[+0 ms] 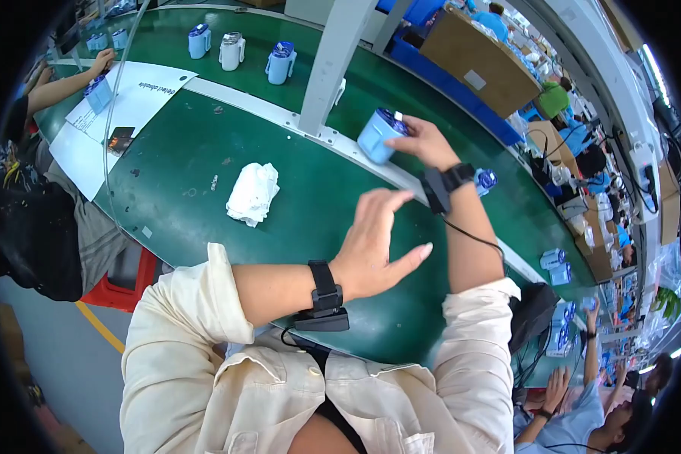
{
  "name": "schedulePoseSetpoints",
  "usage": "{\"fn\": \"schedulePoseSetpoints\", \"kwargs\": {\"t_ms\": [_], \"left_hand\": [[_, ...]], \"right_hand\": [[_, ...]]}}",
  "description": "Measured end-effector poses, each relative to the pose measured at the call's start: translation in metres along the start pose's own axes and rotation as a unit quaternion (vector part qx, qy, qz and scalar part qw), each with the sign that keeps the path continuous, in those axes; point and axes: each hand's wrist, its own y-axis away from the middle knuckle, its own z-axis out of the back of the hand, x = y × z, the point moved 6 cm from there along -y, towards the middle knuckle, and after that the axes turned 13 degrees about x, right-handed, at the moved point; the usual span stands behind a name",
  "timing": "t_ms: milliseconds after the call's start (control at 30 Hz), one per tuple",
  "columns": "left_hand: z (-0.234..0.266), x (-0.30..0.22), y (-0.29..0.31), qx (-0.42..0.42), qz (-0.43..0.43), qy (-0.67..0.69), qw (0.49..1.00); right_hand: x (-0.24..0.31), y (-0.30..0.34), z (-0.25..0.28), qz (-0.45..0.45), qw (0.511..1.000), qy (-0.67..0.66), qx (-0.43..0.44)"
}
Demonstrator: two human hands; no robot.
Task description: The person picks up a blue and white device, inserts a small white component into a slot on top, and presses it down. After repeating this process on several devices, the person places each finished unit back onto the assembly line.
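Note:
My right hand [429, 144] is closed around a light-blue plastic device [374, 140] with a dark-blue top, at the metal rail between the workbench and the conveyor belt. Thumb and fingers grip its right side, and the device leans a little. Nearer to me, my left hand [371, 246] hovers over the green workbench [181, 181], thumb and fingers apart, holding nothing. A crumpled white cloth or tissue [253, 194] lies on the bench to its left. Black bands with small boxes are strapped to both wrists.
Similar devices stand on the green belt [310, 57], including a white one [232, 51]. A grey post [333, 68] rises from the rail. White printed sheets [140, 91] lie at the left, beside a co-worker's arm [60, 92]. Other people work at the right.

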Motion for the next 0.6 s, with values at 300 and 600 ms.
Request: {"fn": "schedulePoseSetpoints", "kwargs": {"t_ms": [300,600], "left_hand": [[-0.013,0.009,0.004,0.078,0.084,0.225,0.968],[-0.044,-0.012,0.016,0.367,0.114,0.269,0.883]], "right_hand": [[0.057,0.193,-0.083,0.137,0.967,-0.131,0.171],[0.074,0.248,-0.092,0.264,0.950,0.165,0.021]]}}
